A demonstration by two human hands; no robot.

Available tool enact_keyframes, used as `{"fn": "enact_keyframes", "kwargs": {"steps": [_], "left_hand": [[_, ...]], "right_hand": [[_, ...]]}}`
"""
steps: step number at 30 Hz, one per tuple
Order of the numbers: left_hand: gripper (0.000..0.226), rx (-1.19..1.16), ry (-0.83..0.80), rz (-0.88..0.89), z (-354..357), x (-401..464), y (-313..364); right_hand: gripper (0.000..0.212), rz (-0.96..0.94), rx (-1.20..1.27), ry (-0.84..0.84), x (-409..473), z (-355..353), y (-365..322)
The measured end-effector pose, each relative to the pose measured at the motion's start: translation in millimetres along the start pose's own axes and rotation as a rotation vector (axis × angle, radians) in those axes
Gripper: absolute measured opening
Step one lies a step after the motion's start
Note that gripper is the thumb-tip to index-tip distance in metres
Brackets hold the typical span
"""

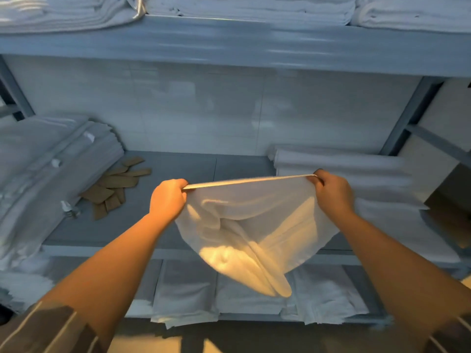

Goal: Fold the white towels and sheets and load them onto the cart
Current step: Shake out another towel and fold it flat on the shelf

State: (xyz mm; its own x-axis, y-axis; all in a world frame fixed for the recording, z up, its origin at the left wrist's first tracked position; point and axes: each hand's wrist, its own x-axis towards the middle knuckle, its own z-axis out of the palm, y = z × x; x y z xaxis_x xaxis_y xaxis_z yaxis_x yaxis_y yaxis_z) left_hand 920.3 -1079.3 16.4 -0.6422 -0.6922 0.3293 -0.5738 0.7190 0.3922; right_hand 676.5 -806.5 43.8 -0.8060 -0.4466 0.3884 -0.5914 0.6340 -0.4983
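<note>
A white towel point(249, 225) hangs in the air in front of the middle shelf point(193, 169). Its top edge is pulled taut between my two hands. My left hand point(168, 197) grips the left corner and my right hand point(331, 189) grips the right corner. The rest of the towel sags down loosely, with its lower tip lit by warm light. The towel hides part of the shelf's front edge.
Folded white linen is stacked on the middle shelf at the left point(51, 169) and at the right point(344, 169). Several flat brown pieces point(114, 184) lie between them. More folded stacks fill the top shelf point(249, 8) and the lower shelf point(224, 289).
</note>
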Motion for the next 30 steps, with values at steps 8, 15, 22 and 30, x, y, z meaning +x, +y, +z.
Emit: {"fn": "enact_keyframes", "kwargs": {"steps": [8, 15, 22, 30], "left_hand": [[0.021, -0.083, 0.126, -0.170, -16.3, -26.0, -8.5], [0.017, -0.295, 0.076, 0.129, -36.8, -18.3, 53.0], [0.015, -0.480, -0.058, 0.303, -60.3, -18.1, 101.1], [0.019, -0.334, -0.142, 0.305, -86.3, -26.7, 70.1]], "right_hand": [[0.020, 0.167, 0.371, 0.005, -10.0, -11.7, 31.7], [0.013, -0.103, 0.531, -0.165, -16.8, -2.5, -42.6], [0.048, -0.410, 0.420, -0.300, -34.3, -0.2, -123.1], [0.015, -0.417, 0.445, -0.112, -45.5, -8.6, -158.8]]}}
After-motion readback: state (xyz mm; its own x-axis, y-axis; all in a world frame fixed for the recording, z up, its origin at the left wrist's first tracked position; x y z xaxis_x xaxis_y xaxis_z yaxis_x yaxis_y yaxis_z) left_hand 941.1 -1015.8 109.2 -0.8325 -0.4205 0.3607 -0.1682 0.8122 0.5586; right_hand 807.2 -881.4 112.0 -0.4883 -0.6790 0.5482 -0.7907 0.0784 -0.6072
